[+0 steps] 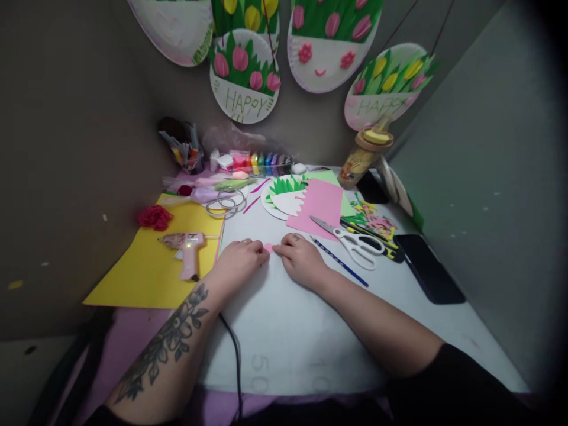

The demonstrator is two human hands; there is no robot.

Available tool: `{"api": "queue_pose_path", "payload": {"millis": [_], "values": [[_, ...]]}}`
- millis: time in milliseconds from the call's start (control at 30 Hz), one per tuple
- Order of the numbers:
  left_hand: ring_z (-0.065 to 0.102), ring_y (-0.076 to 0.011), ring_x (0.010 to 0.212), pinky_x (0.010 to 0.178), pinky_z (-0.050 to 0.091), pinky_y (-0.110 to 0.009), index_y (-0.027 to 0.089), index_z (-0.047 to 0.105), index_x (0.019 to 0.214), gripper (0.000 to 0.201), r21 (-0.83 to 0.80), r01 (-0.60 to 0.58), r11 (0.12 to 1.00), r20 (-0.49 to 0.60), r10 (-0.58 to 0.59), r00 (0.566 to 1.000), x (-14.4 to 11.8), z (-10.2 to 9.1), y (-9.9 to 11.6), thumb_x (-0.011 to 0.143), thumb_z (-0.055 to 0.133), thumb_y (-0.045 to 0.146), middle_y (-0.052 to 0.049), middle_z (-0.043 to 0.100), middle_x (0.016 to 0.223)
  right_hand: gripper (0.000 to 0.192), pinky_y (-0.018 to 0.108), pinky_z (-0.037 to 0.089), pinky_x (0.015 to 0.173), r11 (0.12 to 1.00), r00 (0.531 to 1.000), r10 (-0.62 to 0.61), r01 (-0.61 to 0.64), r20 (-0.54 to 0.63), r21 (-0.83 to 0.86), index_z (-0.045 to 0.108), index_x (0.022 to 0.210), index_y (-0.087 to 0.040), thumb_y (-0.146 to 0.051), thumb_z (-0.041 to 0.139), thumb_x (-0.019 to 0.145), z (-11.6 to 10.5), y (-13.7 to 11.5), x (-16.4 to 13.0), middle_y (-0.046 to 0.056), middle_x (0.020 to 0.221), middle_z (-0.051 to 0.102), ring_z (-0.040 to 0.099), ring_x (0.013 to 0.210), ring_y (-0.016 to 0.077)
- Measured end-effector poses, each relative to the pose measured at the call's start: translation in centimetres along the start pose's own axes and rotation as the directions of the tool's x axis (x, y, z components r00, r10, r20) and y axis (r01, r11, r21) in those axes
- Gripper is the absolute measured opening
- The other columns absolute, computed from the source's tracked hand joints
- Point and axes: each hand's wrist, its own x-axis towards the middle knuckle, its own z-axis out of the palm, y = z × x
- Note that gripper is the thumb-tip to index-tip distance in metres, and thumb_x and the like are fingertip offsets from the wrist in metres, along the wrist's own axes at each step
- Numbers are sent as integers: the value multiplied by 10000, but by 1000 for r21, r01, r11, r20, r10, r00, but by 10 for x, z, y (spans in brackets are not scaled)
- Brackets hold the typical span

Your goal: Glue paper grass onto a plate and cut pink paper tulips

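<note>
A small pink paper piece lies between my two hands over the white table. My left hand has its fingers closed at the piece's left edge. From the other side, my right hand pinches the right edge, its fingers curled in. A blue pencil lies just right of my right hand. Beyond it are white-handled scissors, partly over a pink paper sheet with a notched left edge. Behind my hands sits a paper plate with green paper grass.
A pink glue gun stands on yellow paper at left, its cable running toward the front edge. Tape rings, coloured clay packs, a drink cup, paper scraps and a phone lie around. Decorated plates hang above.
</note>
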Motion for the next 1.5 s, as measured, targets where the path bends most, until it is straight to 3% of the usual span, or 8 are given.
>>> {"api": "queue_pose_path", "payload": {"millis": [400,533,667,1000,1133,1300,1400,1500], "values": [[555,-226,932,712,381,-317,219,670,1079,296,-71,21,997,18,-20,1000,-1,-2,-1,930,415,234,-74,635,1026,296,324,406,747,997,991,-3,14,134,-81,705,1021,-210,-112,472,867,-5,-7,4,86,924,611,491,897,223],[559,-215,909,688,381,-310,239,687,1041,295,-103,25,994,-13,-27,1000,-1,-2,-1,914,423,212,-65,638,1028,356,305,435,816,988,998,59,-57,-5,141,671,1068,-178,-45,463,812,3,2,3,76,953,625,539,924,201],[566,-203,925,712,408,-293,256,705,1026,297,-192,58,980,-56,-69,996,-1,2,-1,912,432,228,-66,642,1019,342,302,455,820,932,964,195,-126,-179,339,667,977,-158,-17,431,773,9,13,6,63,917,627,578,877,183],[596,-190,891,785,456,-296,257,756,964,276,-350,59,935,-243,-151,958,8,24,-5,858,510,189,-64,645,997,326,327,478,794,885,925,225,-63,-307,461,667,898,-189,-35,447,714,16,21,10,46,850,619,587,821,192],[606,-165,865,799,469,-284,223,765,910,347,-513,41,857,-345,-250,905,8,17,-3,804,465,86,-60,644,950,308,351,482,816,847,900,279,-66,-335,528,666,881,-194,-56,450,710,16,25,12,51,866,626,594,834,201],[609,-162,899,796,480,-275,177,736,927,303,-597,49,801,-447,-382,809,-8,-16,-14,839,447,154,-68,645,992,279,361,487,808,809,874,331,-69,-355,584,662,855,-186,-79,440,725,16,27,12,60,875,636,601,830,204],[600,-174,882,706,476,-252,173,708,978,246,-532,218,819,-470,-499,728,-28,-39,-37,842,536,284,-68,637,1007,272,361,490,796,809,880,316,-55,-355,585,664,846,-182,-82,439,728,16,26,12,61,869,636,604,823,204],[575,-174,798,731,453,-272,136,700,891,229,-362,493,791,-468,-612,638,-42,-57,-69,848,541,295,-59,629,881,269,351,487,793,817,904,259,-18,-339,576,670,826,-188,-72,450,723,15,22,10,48,840,641,606,815,200]]}}
